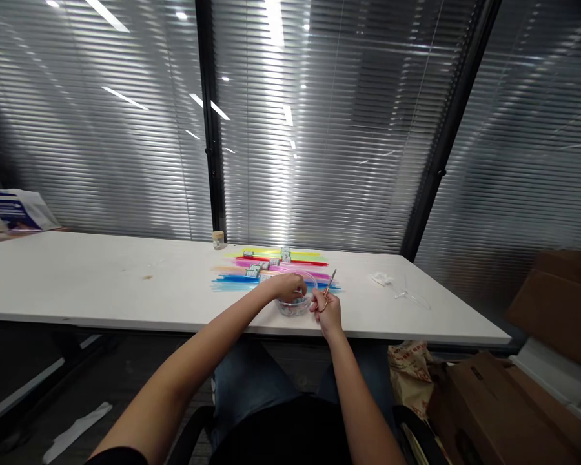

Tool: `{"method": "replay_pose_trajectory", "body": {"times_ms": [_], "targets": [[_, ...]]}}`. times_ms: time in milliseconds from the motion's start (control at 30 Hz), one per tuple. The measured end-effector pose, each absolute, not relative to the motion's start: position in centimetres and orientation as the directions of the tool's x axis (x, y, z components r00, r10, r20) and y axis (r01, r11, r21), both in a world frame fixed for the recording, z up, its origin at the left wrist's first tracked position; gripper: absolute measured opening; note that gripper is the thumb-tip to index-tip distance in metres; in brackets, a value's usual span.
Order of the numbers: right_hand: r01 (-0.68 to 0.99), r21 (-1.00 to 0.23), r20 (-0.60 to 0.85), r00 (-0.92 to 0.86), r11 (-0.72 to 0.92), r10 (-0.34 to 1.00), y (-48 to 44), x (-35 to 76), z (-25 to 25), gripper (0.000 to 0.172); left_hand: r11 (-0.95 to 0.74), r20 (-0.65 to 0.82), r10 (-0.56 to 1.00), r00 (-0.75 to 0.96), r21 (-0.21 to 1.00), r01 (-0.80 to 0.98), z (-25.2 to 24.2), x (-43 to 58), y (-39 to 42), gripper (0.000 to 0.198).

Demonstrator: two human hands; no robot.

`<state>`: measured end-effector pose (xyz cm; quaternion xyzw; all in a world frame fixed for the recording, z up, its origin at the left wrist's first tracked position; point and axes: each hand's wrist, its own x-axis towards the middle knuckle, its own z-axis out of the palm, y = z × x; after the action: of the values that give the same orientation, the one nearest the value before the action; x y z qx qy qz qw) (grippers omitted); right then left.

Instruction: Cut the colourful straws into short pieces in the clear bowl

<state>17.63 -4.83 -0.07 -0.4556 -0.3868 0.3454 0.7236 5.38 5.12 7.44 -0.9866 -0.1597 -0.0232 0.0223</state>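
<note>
A clear round bowl (293, 309) with small pieces in it stands near the table's front edge. Over it, my left hand (289, 285) dips in with curled fingers closed together; what is between them is too small to make out. My right hand (327, 314) grips a pair of scissors (330, 284) by its copper-coloured handles, blades pointing up and away, just right of the bowl. Behind the bowl lie bundles of thin coloured sticks: blue sticks (227, 280), pink sticks (314, 274), red sticks (310, 261) and yellow sticks (305, 254), with pale labels around them.
A small jar (217, 240) with a tan lid stands at the white table's (101, 278) back edge. Crumpled clear plastic (381, 279) and a thin clear loop (407, 294) lie to the right. Cardboard boxes (494, 400) and a paper bag (410, 374) are on the floor at right.
</note>
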Motion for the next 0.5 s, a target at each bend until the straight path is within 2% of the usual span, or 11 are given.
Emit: {"method": "replay_pose_trajectory", "body": {"times_ms": [233, 500], "targets": [[-0.129, -0.930, 0.251, 0.465, 0.345, 0.849, -4.71, 17.76, -0.30, 0.036, -0.937, 0.036, 0.347, 0.937, -0.017, 0.348, 7.07, 5.56, 5.62, 0.018], [-0.145, -0.934, 0.225, 0.467, 0.325, 0.855, -4.54, 17.80, -0.45, 0.037, -0.918, 0.000, 0.380, 0.925, -0.122, 0.377, 6.61, 5.67, 5.72, 0.014]]}}
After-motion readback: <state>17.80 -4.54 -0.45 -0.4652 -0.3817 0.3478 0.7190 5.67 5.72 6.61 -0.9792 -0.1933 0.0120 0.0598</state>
